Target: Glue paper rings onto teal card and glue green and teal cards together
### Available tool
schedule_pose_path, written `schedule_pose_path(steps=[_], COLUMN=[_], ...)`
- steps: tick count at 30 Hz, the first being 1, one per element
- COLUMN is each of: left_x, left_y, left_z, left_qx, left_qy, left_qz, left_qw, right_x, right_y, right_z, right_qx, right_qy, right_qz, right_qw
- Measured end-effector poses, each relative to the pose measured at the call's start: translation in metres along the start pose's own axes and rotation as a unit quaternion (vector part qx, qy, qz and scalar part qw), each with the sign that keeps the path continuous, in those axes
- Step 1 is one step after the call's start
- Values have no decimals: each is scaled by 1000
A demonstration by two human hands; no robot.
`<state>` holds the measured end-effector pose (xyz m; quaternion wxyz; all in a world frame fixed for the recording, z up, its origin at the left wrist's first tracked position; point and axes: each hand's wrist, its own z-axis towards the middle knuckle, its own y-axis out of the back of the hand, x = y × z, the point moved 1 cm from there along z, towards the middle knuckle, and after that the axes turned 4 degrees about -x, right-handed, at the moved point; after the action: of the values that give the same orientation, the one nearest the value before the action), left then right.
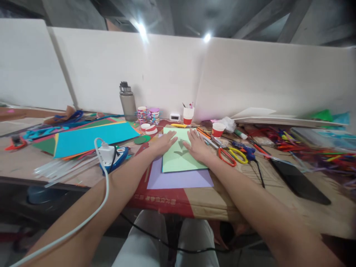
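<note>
Both hands rest on a light green sheet of paper [180,161]. My left hand [164,142] lies at the sheet's left edge with its fingers stretched forward. On the upper right of the sheet, my right hand [198,146] lies flat, its fingers spread. A dark edge shows under the green sheet at its front. Beneath it lies a larger lilac sheet [180,180], sticking out toward me and to the left. The lilac sheet sits on red and brown cardboard [211,202]. Neither hand grips anything.
Red-handled scissors [226,157] and yellow-handled scissors [238,155] lie right, beyond them a blue glue gun [244,148] and a phone [299,181]. Left are a power strip [118,159] with a white cable, clear glue sticks [69,168] and blue paper [94,137]. A bottle [128,102] stands behind.
</note>
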<state>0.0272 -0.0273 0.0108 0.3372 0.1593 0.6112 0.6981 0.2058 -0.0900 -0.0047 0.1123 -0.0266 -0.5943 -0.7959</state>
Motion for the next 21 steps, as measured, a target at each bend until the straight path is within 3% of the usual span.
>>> schedule_pose_path(steps=[5, 15, 21], left_x=[2, 4, -2], left_y=[-19, -24, -16], left_z=[2, 4, -1], left_qx=[89, 99, 101], left_qy=[-35, -53, -75], left_qz=[61, 102, 110], left_qw=[993, 988, 986], right_x=[14, 22, 27], right_y=[-8, -11, -13], right_z=[-5, 1, -1], right_qx=[116, 131, 101], right_qy=[30, -7, 47], right_qz=[7, -8, 17], right_qw=[993, 991, 994])
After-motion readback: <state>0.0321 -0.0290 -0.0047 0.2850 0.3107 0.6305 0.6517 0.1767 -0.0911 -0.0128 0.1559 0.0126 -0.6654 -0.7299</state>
